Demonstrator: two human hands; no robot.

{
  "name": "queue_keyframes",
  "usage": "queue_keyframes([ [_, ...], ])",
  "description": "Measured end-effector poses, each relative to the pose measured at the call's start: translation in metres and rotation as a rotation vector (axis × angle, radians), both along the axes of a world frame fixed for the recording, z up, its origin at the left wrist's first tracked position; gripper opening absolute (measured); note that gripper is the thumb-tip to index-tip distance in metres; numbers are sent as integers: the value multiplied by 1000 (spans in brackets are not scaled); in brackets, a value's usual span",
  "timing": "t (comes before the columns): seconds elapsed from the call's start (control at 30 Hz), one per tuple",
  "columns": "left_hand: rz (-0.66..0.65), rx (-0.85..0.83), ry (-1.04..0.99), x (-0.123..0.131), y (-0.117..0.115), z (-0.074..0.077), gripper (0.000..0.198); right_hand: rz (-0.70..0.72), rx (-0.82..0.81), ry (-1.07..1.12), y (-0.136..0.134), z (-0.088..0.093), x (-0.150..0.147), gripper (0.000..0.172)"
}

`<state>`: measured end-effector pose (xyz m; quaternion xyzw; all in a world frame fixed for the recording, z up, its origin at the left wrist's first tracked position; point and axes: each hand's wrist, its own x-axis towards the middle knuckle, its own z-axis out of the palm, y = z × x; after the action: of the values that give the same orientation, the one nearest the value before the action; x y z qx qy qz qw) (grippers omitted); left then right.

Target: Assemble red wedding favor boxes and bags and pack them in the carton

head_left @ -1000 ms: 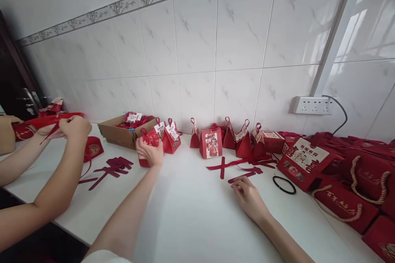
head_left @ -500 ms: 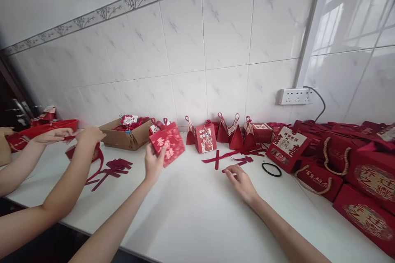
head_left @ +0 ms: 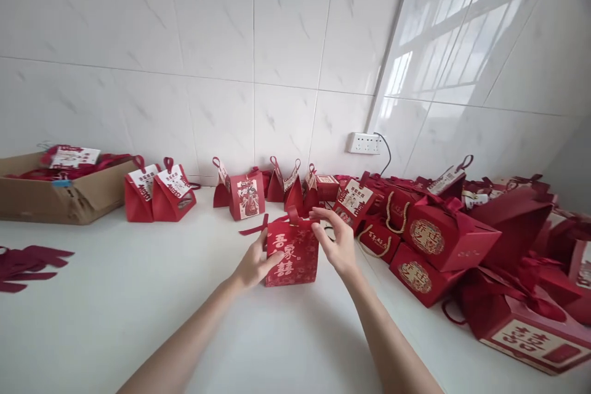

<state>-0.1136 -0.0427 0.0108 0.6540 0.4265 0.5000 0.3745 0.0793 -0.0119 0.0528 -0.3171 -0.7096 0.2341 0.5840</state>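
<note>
A small red gift box [head_left: 292, 257] with gold characters on its front stands upright on the white counter [head_left: 138, 314]. My left hand [head_left: 253, 263] grips its left side, thumb across the front. My right hand [head_left: 336, 241] curls around its upper right corner, fingers at the top flaps. A red ribbon strip [head_left: 253, 226] lies just behind the box on the left.
A row of small red pouches and boxes [head_left: 240, 194] lines the tiled wall. A cardboard carton [head_left: 55, 197] sits at the far left, with loose red ribbons [head_left: 25, 260] in front of it. Larger red gift boxes [head_left: 443, 240] with rope handles pile up on the right. A wall socket [head_left: 364, 143] is behind.
My left hand brought the red box from the left to the centre and set it down. My right hand left the ribbons and came to the box. The view swung right; the other person's arms are out of frame.
</note>
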Motion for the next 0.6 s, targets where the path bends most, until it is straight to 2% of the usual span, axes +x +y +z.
queue_keyframes([
  [0.07, -15, 19, 77, -4, -2, 8, 41, -13, 100, -126, -7, 8, 0, 28],
  [0.17, -56, 9, 143, -4, -6, 18, 35, -16, 122, -179, -13, 14, -4, 20],
  [0.27, -45, -8, 105, 4, -12, 23, 36, -9, 145, -196, -14, 13, -8, 17],
  [0.33, 65, 30, 29, 13, -16, 26, 37, -14, 165, -192, -15, 12, -9, 17],
  [0.43, 283, 152, -25, 26, -21, 31, 26, -18, 166, -173, -19, 13, -11, 14],
  [0.6, 417, 267, 35, 30, -25, 36, 16, 15, 140, -160, -24, 14, -11, 13],
])
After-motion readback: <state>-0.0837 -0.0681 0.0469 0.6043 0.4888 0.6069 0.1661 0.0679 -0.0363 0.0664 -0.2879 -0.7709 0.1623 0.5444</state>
